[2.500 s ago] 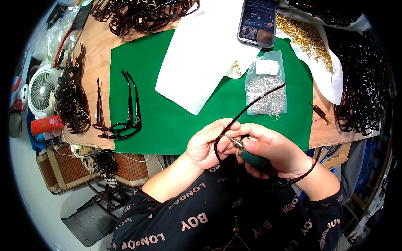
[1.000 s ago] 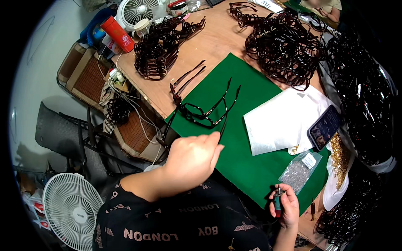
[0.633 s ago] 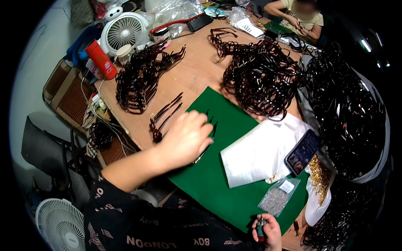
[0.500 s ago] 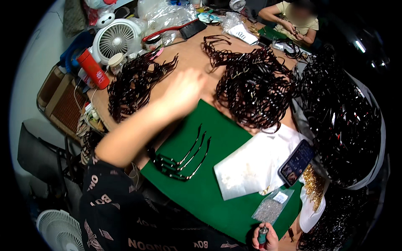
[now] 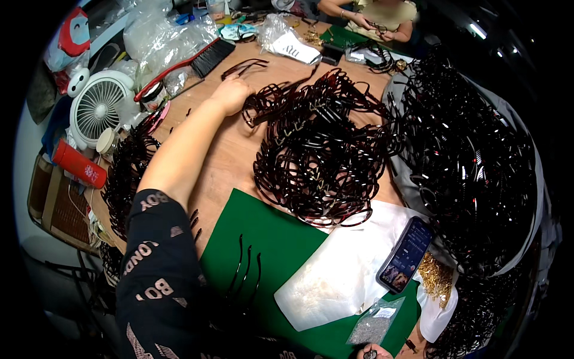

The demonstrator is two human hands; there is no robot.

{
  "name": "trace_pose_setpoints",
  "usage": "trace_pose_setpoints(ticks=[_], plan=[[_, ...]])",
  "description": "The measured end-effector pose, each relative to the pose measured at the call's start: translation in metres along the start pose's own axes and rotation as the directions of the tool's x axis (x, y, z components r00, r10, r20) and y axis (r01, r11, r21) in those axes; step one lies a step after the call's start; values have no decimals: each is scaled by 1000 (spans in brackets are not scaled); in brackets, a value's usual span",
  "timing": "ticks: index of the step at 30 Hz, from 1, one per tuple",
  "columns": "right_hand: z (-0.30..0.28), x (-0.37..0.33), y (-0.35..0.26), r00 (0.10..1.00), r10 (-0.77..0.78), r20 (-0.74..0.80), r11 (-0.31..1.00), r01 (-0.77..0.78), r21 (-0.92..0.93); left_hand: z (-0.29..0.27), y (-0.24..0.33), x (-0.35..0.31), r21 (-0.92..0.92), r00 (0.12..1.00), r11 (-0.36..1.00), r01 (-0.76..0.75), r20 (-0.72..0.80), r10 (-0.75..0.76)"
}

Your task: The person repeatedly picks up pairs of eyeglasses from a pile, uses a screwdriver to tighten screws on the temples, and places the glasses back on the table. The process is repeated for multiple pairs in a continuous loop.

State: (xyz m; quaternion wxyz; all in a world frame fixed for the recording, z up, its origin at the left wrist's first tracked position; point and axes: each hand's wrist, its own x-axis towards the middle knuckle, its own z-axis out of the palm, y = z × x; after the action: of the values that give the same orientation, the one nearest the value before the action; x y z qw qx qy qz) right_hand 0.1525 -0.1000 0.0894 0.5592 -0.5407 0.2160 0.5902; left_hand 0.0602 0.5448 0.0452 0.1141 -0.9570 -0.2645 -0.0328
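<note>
My left hand (image 5: 232, 96) reaches far across the table, its fingers closed at a dark eyeglass frame (image 5: 246, 64) by the far-left end of a tangled heap of glossy eyeglass frames (image 5: 326, 143). The fingertips are partly hidden. Low at the front edge, my right hand (image 5: 378, 350) is wrapped around a screwdriver (image 5: 370, 353), of which only the round metal end shows. On the green mat (image 5: 230, 218) lie several dark frames whose slim temples (image 5: 247, 269) point away from me; their fronts are lost in shadow by my dark clothing.
A phone (image 5: 405, 254) lies on a white sheet (image 5: 335, 272) beside a bag of tiny parts (image 5: 375, 323) and golden pieces (image 5: 436, 278). A large sack of frames (image 5: 478, 173) stands right. Left are another frame heap (image 5: 128, 170), red bottle (image 5: 79, 164), fan (image 5: 101, 109) and brush (image 5: 212, 57). Another person works opposite.
My left hand has moved away from me to the far-left frames. The whole view has shifted; my right hand now sits lower, mostly out of the picture.
</note>
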Motion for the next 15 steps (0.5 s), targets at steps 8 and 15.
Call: trace_pose_setpoints(ticks=[8,15], plan=[[-4,-4,5,991,-70,113,996,77,-54,-68,32,-91,-560,944,817,138,-177,-280],[-63,41,23,801,-62,596,998,65,16,-173,88,-121,-660,915,750,-32,-321,-243]])
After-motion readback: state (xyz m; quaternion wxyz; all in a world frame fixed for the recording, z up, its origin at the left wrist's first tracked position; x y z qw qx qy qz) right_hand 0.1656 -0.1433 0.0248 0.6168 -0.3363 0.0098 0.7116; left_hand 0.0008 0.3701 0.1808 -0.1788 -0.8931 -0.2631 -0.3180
